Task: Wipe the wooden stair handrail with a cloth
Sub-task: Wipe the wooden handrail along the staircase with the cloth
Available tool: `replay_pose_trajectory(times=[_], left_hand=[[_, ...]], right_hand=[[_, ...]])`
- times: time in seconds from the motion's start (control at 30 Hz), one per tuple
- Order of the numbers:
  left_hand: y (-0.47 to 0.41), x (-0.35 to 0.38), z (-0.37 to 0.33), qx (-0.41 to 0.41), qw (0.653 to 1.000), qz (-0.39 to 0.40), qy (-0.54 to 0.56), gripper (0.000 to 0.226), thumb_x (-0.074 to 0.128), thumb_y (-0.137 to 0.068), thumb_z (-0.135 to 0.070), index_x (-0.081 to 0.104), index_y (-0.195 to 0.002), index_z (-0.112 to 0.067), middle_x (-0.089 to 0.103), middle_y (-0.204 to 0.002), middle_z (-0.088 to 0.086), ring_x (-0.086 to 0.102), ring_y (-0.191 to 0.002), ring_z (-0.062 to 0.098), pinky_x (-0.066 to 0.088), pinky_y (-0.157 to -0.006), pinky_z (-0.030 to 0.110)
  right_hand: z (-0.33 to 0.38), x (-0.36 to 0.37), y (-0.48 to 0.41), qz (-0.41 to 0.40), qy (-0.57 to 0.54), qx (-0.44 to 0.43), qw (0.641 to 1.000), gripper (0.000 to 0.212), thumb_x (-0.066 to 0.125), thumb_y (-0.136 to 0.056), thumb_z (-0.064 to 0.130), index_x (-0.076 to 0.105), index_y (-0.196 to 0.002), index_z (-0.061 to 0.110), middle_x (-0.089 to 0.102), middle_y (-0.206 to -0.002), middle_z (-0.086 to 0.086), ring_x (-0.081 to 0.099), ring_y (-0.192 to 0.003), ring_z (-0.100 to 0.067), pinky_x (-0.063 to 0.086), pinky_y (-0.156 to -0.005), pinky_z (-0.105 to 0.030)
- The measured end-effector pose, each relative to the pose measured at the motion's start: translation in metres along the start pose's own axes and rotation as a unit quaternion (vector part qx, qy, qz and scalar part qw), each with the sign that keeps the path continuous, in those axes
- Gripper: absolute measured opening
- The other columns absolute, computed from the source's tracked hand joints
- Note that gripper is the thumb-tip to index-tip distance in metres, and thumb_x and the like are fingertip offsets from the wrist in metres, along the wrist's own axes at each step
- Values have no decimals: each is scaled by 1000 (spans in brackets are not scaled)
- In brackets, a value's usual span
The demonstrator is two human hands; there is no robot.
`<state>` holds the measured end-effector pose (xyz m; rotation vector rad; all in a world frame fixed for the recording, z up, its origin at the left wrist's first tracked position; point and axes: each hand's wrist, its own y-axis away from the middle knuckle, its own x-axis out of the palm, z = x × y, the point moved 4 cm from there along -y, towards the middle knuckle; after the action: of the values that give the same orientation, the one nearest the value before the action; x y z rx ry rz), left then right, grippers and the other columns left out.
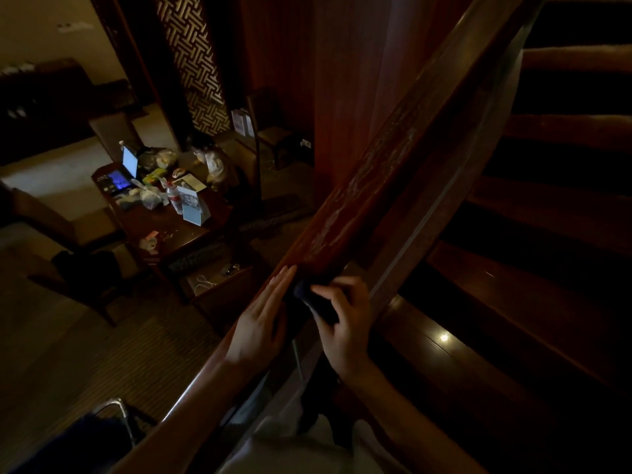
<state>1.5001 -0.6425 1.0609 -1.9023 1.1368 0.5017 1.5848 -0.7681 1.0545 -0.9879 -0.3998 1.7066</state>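
Dim room: cluttered wooden table [178, 230], lattice screen [195, 63], dark stairs [547, 234].

Quick rundown of my arms in this shot: left forearm [219, 374] and right forearm [393, 405] are both bare right down to the edge of the frame. The nails [289, 270] on my left hand [260, 323] look longish. It's too dim to see details on my right hand [345, 323]. At the bottom I'm wearing a pale, whitish top [294, 449], kinda creased.
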Motion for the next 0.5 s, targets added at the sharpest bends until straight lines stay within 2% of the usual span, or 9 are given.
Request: replay_pose_trajectory(times=[0.1, 0.13, 0.2, 0.27, 0.33, 0.37, 0.4, 0.43, 0.5], left_hand=[[6, -8, 3, -18, 998, -54, 28, 60, 55, -89, -3, 28, -143, -1, 37, -141, 35, 43, -129, 46, 42, -102, 56], [10, -9, 6, -49, 994, -84, 43, 60, 55, -89, 4, 28, -143, 1, 38, -140, 38, 43, -130, 48, 43, -103, 57], [21, -8, 16, -148, 976, -146, 70, 63, 50, -88, 19, 26, -145, 6, 39, -145, 30, 43, -135, 40, 42, -106, 53], [28, -5, 20, -188, 960, -185, 96, 56, 42, -95, 12, 21, -147, 7, 37, -150, 23, 41, -139, 30, 41, -109, 44], [20, -3, 19, -185, 962, -182, 83, 58, 41, -95, 7, 24, -150, -1, 31, -155, 14, 36, -141, 12, 37, -113, 27], [11, -2, 17, -176, 967, -170, 67, 62, 44, -93, 8, 26, -151, -7, 29, -155, 7, 36, -138, 3, 37, -110, 18], [3, 1, 15, -169, 972, -156, 53, 65, 47, -92, 9, 28, -151, -12, 28, -155, 1, 40, -134, 0, 41, -103, 13], [-4, 4, 13, -170, 974, -142, 43, 65, 47, -92, 7, 30, -151, -16, 29, -155, -2, 44, -131, 3, 46, -99, 16], [-10, 10, 11, -193, 974, -118, 30, 59, 46, -94, 0, 34, -149, -18, 33, -155, 0, 44, -135, 17, 50, -100, 38]], right_hand=[[26, 17, -9, 90, 85, -134, 983, 29, 78, -77, 24, 68, -104, 23, 51, -113, -1, 52, -96, -21, 45, -77, -29], [35, 27, -11, 121, 113, -167, 972, 30, 82, -72, 21, 71, -100, 21, 55, -111, -1, 54, -94, -21, 46, -74, -31], [47, 47, -23, 172, 148, -192, 955, 27, 84, -69, 18, 75, -94, 19, 65, -102, -3, 60, -89, -20, 47, -70, -29], [53, 59, -56, 195, 176, -175, 949, 18, 78, -76, 16, 74, -93, 17, 64, -99, -4, 61, -89, -20, 43, -73, -26], [40, 57, -102, 183, 207, -89, 957, 12, 70, -87, 18, 70, -98, 17, 59, -103, -2, 54, -94, -19, 32, -76, -23], [29, 47, -127, 153, 229, -42, 960, 12, 68, -89, 20, 69, -100, 17, 57, -107, -2, 52, -96, -20, 30, -76, -23], [18, 31, -150, 110, 257, -15, 960, 13, 70, -88, 21, 69, -101, 17, 56, -108, -4, 52, -96, -23, 33, -76, -26], [9, 13, -167, 65, 281, 0, 957, 16, 73, -86, 21, 71, -102, 17, 57, -109, -7, 54, -97, -27, 40, -76, -31], [0, -14, -173, 11, 283, 28, 959, 24, 78, -82, 18, 72, -105, 16, 59, -107, -11, 58, -95, -30, 49, -75, -39]])
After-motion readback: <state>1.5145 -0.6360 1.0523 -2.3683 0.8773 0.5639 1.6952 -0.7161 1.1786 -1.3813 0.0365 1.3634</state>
